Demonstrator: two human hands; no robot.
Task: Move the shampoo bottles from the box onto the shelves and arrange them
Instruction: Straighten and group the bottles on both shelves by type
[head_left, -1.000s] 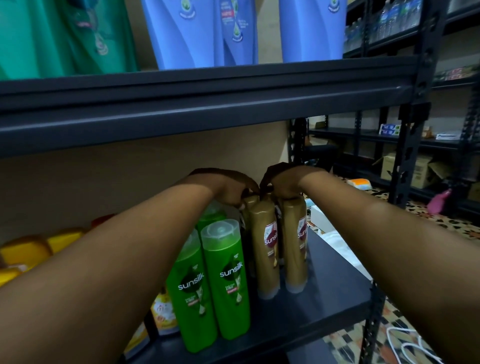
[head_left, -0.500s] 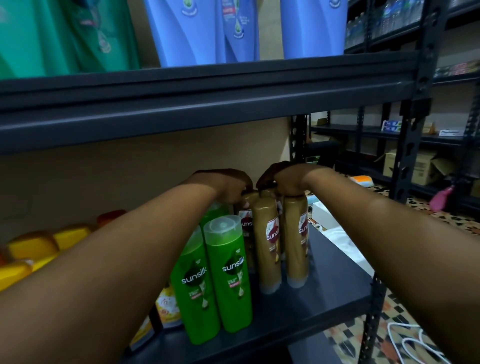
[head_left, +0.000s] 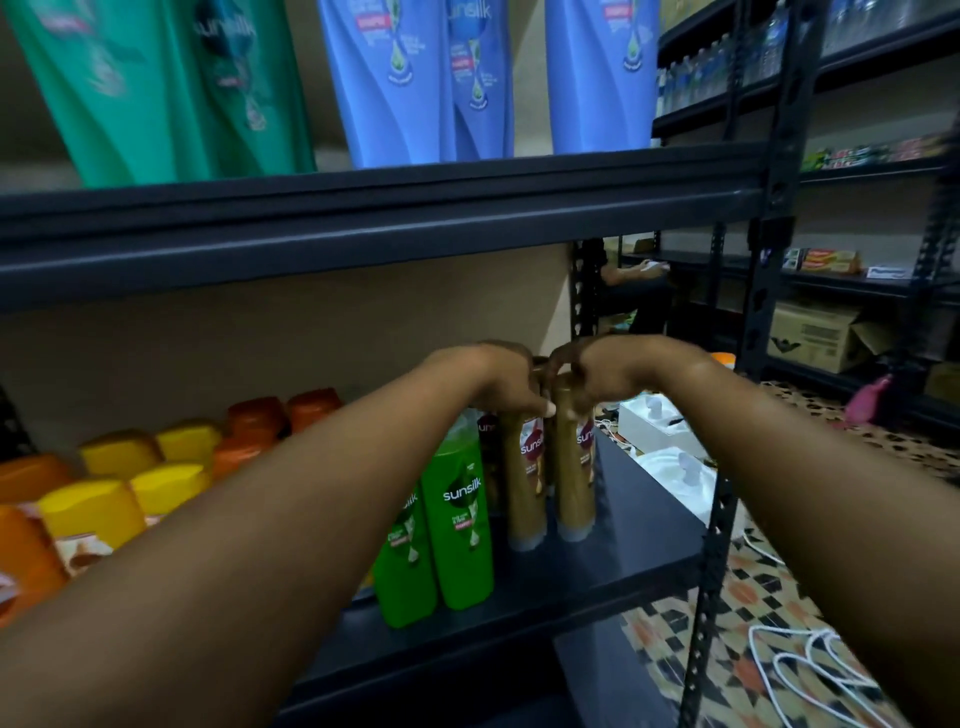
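Two gold-brown shampoo bottles stand upright side by side on the dark shelf. My left hand grips the top of the left gold bottle. My right hand grips the top of the right gold bottle. More brown bottles stand behind them, mostly hidden. Two green shampoo bottles stand just left of the gold pair. The box is not in view.
Yellow and orange-capped bottles fill the shelf's left part. The upper shelf carries large teal and blue bottles. A black upright post bounds the shelf on the right. White cables lie on the patterned floor; a cardboard box sits on a far rack.
Both hands have stayed on the gold bottle tops and shifted slightly with the bottles. The camera has pulled back and tilted up, showing more of the upper shelf and left bottles.
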